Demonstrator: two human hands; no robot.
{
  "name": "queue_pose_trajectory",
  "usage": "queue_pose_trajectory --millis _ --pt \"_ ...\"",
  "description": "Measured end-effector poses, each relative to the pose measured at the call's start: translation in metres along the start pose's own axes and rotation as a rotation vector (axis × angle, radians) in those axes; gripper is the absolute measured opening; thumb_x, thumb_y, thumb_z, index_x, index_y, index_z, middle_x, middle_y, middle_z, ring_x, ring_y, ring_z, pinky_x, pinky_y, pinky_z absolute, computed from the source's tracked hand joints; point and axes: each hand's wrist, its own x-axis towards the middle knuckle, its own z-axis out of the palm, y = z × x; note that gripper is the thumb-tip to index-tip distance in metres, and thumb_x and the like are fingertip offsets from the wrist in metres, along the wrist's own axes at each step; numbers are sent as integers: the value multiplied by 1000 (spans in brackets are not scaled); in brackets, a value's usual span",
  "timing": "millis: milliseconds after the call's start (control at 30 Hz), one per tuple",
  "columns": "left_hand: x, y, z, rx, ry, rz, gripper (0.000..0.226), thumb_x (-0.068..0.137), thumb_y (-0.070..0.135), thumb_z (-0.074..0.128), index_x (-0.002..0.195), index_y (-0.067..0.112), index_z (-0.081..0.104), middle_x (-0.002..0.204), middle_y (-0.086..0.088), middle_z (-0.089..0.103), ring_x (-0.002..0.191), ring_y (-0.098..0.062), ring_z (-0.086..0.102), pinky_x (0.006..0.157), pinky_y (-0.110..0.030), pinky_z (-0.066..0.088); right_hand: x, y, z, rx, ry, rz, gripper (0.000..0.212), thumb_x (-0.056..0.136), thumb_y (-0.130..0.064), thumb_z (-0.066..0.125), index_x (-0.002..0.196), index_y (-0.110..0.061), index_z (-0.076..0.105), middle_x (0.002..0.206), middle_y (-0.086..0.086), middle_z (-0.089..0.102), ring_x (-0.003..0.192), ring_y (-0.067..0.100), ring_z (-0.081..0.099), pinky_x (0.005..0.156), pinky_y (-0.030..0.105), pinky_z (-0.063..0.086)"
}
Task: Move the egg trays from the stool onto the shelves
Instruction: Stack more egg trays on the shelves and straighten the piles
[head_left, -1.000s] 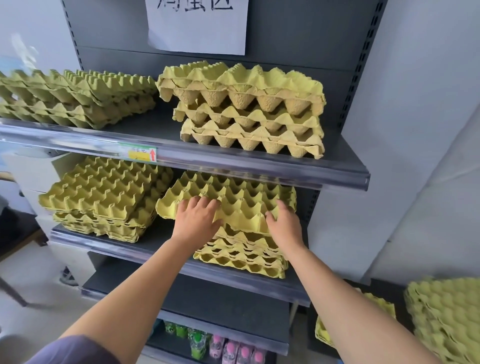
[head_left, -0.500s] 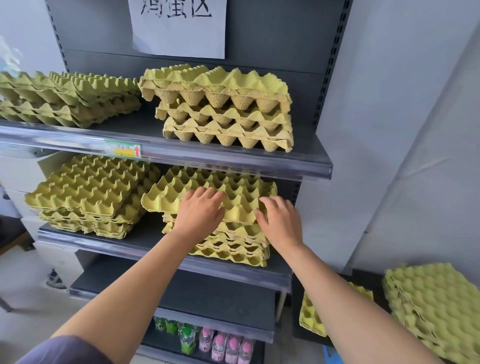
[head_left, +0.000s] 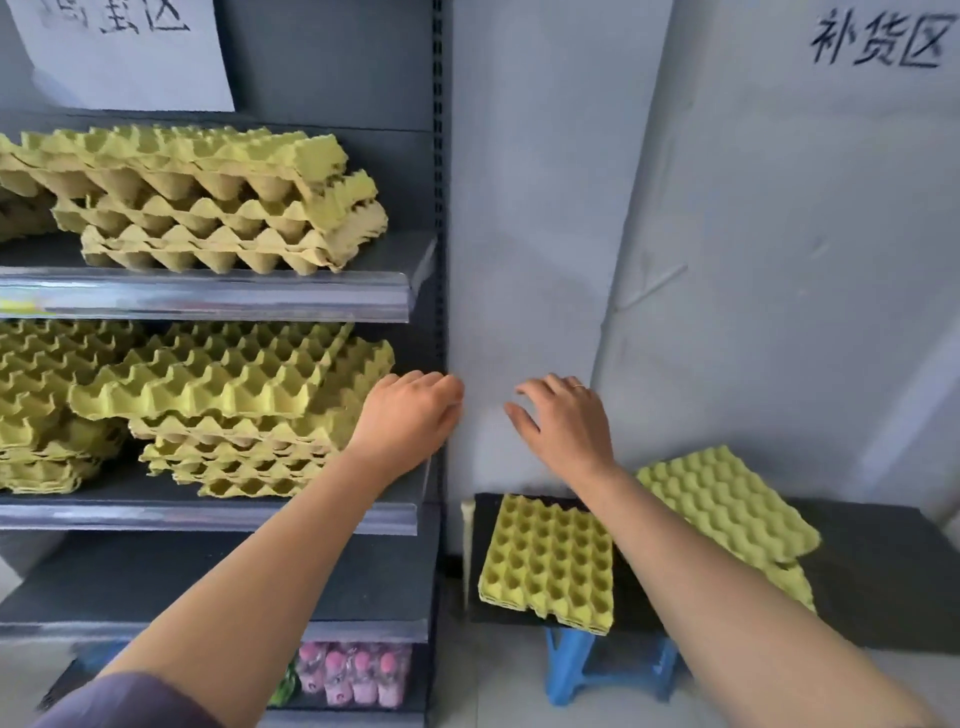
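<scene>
Stacks (head_left: 218, 384) of moulded yellow-green pulp trays, peaked and dimpled, already sit on the upper and middle shelves (head_left: 208, 296), left of frame. Left to move, I judge: a cups-up pile (head_left: 545, 556) and a bumps-up pile (head_left: 727, 509) on the black-topped stool (head_left: 883, 571), lower right. Both hands are empty with fingers relaxed: left hand (head_left: 410, 415) by the shelf edge, right hand (head_left: 566, 421) above the stool.

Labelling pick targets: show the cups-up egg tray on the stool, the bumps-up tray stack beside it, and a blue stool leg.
cups-up egg tray (head_left: 545, 561): head view, centre cups.
bumps-up tray stack (head_left: 727, 506): head view, top tray.
blue stool leg (head_left: 566, 660): head view, mid-leg.
</scene>
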Motion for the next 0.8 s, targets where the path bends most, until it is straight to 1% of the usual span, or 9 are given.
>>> queue_pose_trajectory --millis 100,233,333,400,433,533,600,733,800 --pt "13 46 21 -4 20 85 32 83 30 34 76 14 60 62 1 59 55 -25 57 52 -31 41 -26 51 -17 -38 -26 26 31 83 -40 54 90 -15 70 80 3 69 71 28 64 57 35 50" --pt "29 91 50 -15 -10 157 31 83 29 35 73 15 61 57 2 55 50 -23 54 49 -28 37 -59 111 -36 -84 -47 77 40 85 -42 40 92 -16 70 82 3 69 73 28 63 59 36 51" --pt "40 114 72 -33 -69 191 35 83 32 33 75 17 63 59 4 57 51 -22 55 50 -28 39 -80 156 -40 -118 -106 159 29 87 -35 51 95 -14 69 88 5 69 79 31 63 63 38 52" --pt "46 124 88 -45 -117 204 35 84 34 33 78 18 64 63 5 60 56 -22 58 54 -27 37 -89 182 -37 -138 -154 206 22 87 -31 59 99 -15 69 92 6 70 84 32 63 67 39 52" --pt "51 128 97 -54 -142 199 33 86 33 35 82 18 65 67 4 63 62 -23 61 59 -27 35 -93 194 -35 -150 -170 229 22 88 -30 61 101 -15 69 94 5 70 86 32 63 69 39 51" --pt "70 140 126 -74 -256 183 24 95 32 41 102 21 62 90 3 65 87 -22 60 75 -30 37 -97 224 -26 -159 -190 279 23 89 -31 60 105 -17 68 97 4 69 91 30 63 73 37 49" --pt "87 146 145 -73 -317 193 26 96 34 39 109 23 59 99 5 63 95 -20 58 84 -31 38 -94 243 -18 -172 -248 307 26 91 -33 56 111 -18 66 103 3 68 97 28 61 77 36 47" --pt "126 156 193 -41 -404 217 29 96 36 37 113 24 57 108 6 62 103 -18 56 88 -30 37 -82 282 -1 -205 -387 356 33 95 -37 48 123 -23 58 119 1 62 108 27 57 87 37 47" --pt "143 161 219 -68 -468 213 29 95 37 37 114 26 57 112 7 60 105 -17 55 88 -29 34 -76 302 7 -223 -507 416 38 96 -39 45 131 -26 51 127 1 56 116 27 52 90 38 44"
